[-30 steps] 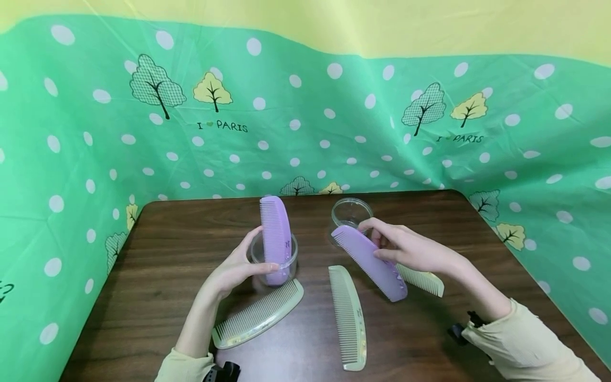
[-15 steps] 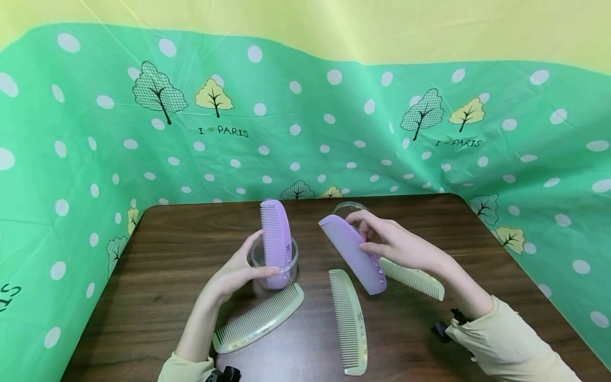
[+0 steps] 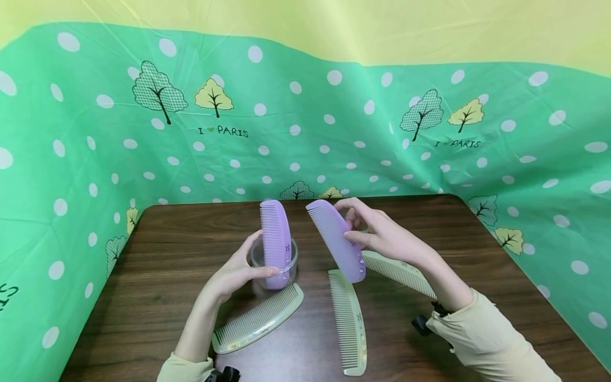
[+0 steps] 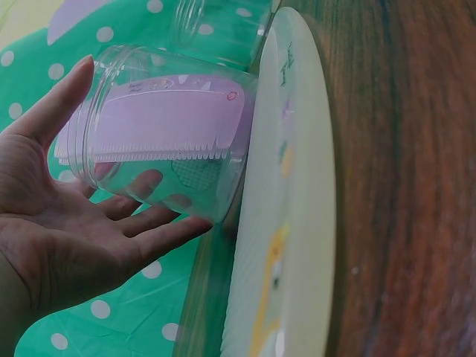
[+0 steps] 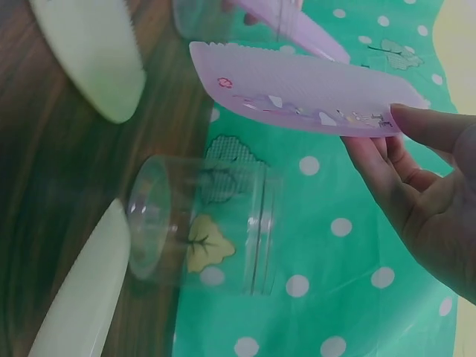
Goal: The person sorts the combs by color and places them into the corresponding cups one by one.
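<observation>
Pinched between thumb and fingers of the right hand (image 3: pixel 386 233), a purple comb (image 3: pixel 336 241) is held clear of the tabletop by its spine side, tilted, upper end leaning left. The left hand (image 3: pixel 236 270) is curled round a transparent jar (image 3: pixel 294 263), thumb at the near rim, fingers on the opposite side.

Backdrop: green cloth (image 3: pixel 305 146) with white dots, printed trees and a yellow upper band, behind and to both sides of the table. Below it, a dark wood-grain table (image 3: pixel 191 233). Pale sleeves (image 3: pixel 491 331) on both arms.

Two jars noted. The gripped one contains a second purple comb (image 3: pixel 276 233), nearly upright, its upper part projecting above the rim. The other clear jar (image 5: pixel 245 223) stands on the table near the right hand, mostly hidden in the head view, plain in the right wrist view.

Three pale green combs lie on the table: a slanted comb (image 3: pixel 260 321) just beside the gripped jar, a middle comb (image 3: pixel 350 322) running toward the near edge, and a right-hand comb (image 3: pixel 401 273) partly covered by the right forearm.

Smaller items: black wrist devices (image 3: pixel 422 324) at both cuffs; a red mark (image 5: pixel 225 83) near one end of the pinched comb.
</observation>
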A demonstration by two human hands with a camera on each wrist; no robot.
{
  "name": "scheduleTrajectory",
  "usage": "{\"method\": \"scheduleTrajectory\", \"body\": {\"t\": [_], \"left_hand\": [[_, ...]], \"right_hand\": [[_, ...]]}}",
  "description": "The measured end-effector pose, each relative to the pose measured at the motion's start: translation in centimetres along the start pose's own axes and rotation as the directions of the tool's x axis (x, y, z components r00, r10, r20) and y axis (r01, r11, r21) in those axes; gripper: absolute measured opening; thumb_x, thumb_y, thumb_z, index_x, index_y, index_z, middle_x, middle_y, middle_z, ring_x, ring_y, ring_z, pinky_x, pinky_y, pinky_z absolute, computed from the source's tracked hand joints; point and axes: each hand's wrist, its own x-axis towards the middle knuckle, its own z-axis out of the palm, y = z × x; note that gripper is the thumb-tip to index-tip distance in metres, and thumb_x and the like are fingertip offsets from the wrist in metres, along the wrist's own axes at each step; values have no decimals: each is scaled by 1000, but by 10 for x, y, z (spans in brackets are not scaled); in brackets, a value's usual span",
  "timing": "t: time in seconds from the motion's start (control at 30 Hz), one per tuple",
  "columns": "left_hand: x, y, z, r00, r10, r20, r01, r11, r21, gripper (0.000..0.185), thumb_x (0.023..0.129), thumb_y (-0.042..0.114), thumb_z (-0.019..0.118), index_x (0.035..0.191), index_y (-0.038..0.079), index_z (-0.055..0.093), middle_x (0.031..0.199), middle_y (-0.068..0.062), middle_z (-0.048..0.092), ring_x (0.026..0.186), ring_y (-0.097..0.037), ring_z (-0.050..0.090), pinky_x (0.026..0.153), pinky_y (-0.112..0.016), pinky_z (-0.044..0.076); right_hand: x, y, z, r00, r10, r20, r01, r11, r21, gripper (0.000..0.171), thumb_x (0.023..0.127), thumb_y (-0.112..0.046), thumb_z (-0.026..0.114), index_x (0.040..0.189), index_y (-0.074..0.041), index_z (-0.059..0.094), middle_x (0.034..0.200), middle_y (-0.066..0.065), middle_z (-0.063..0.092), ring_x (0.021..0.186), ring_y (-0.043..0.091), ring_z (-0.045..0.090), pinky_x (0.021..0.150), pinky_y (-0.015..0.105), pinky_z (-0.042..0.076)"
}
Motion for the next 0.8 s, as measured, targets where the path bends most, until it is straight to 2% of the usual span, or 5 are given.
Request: {"method": "scheduleTrajectory", "body": {"t": [0.1,0.17,0.43,0.7,0.8], "left_hand": [[0,0,0,1000,-4,1,4,1000,6,101,83,26,85,163,26,22,170,-6,25,158,-33,17,126,-66,11],[0,0,0,1000,-6,3,6,1000,8,101,83,27,85,163,26,21,170,-6,24,158,-33,16,126,-67,11],[0,1,2,1000,-2,3,2,1000,5,101,84,25,84,163,24,21,170,-7,23,158,-34,18,126,-65,13],[0,0,1,1000,-8,-3,8,1000,11,102,83,25,84,163,24,21,170,-7,23,158,-34,18,126,-65,13],[0,0,0,1000,-11,-1,11,1000,11,102,84,25,84,163,25,20,171,-7,22,158,-34,17,126,-66,12]], "right_hand": [[6,-5,2,1000,13,-19,-13,999,40,52,100,-9,66,142,-31,45,99,9,60,78,27,66,57,37,61],[10,-7,4,999,-1,-42,2,1000,24,52,100,-10,66,142,-32,45,99,8,61,76,26,66,57,37,60],[21,-9,10,988,-88,-130,88,996,-12,52,99,-10,68,144,-23,45,99,8,61,82,20,66,68,34,61],[30,-15,18,971,-115,-211,128,991,48,55,98,-6,68,145,-20,43,100,11,60,91,23,64,74,31,60],[34,-19,22,967,-109,-232,132,988,85,57,97,-4,68,146,-20,43,101,12,60,91,25,63,73,35,60]]}}
